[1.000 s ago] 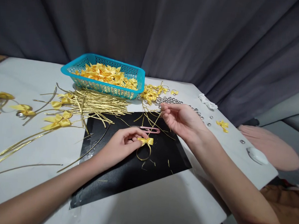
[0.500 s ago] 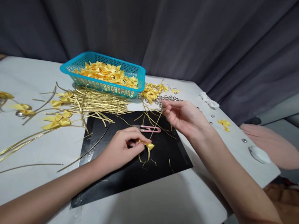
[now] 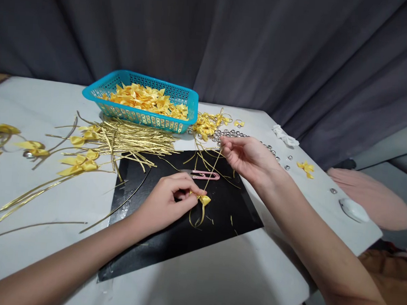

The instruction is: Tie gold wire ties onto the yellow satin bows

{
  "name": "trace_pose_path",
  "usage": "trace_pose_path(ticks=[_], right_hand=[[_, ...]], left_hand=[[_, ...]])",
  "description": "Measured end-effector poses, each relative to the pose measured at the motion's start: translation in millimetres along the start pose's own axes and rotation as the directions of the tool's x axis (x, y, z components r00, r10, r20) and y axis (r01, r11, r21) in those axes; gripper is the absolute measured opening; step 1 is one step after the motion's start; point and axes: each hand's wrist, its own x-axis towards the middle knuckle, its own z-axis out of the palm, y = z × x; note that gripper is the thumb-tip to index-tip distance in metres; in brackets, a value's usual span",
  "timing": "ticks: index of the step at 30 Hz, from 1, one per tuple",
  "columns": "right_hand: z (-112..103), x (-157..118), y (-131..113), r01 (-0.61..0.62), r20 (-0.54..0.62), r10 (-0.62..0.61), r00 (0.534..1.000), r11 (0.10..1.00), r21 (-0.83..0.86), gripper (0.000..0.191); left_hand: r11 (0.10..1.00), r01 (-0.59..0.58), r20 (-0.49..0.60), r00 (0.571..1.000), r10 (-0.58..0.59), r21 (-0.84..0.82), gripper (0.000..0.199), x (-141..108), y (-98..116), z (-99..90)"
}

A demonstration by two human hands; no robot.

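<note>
Over the black mat (image 3: 171,248), my left hand (image 3: 175,196) pinches a small yellow ribbon bow (image 3: 205,200) between thumb and fingertips. A loop of gold cord (image 3: 196,218) hangs below the bow. My right hand (image 3: 242,157) is higher and to the right, its fingers closed on the upper end of a gold cord (image 3: 213,171). That cord runs straight and slanted from the bow up to the fingertips. Behind it, pink-handled thread snips (image 3: 207,175) lie on the mat.
A turquoise basket (image 3: 140,113) of yellow bows stands at the back. Gold cords (image 3: 139,137) lie piled before it. Silver beads (image 3: 236,134) and finished-looking bows (image 3: 206,125) are behind my right hand. A white computer mouse (image 3: 353,210) sits at the right edge.
The cord loop under the bow has turned slightly and looks different in shape. Both hands keep nearly the same place and grip; the whole view has shifted very slightly.
</note>
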Motion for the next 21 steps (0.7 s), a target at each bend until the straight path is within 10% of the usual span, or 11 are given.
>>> trace_pose_path(ticks=[9,14,21], right_hand=[[0.5,-1.1,-1.0,0.009,0.017,-0.009,1.0,1.0,-0.003,0.02],[2.1,-7.4,-4.1,0.002,0.228,0.031,0.973,0.99,-0.14,0.018],[-4.3,8.1,0.6,0.281,0.337,-0.13,0.932,0.848,-0.449,0.011]], left_hand=[[1.0,0.003,0.017,1.0,-0.003,0.016,0.019,-1.2,1.0,-0.9],[1.0,0.025,0.056,0.998,-0.025,0.002,0.026,-0.8,3.9,-1.5],[0.986,0.07,0.068,0.996,-0.061,-0.149,0.013,-2.6,0.8,0.9]])
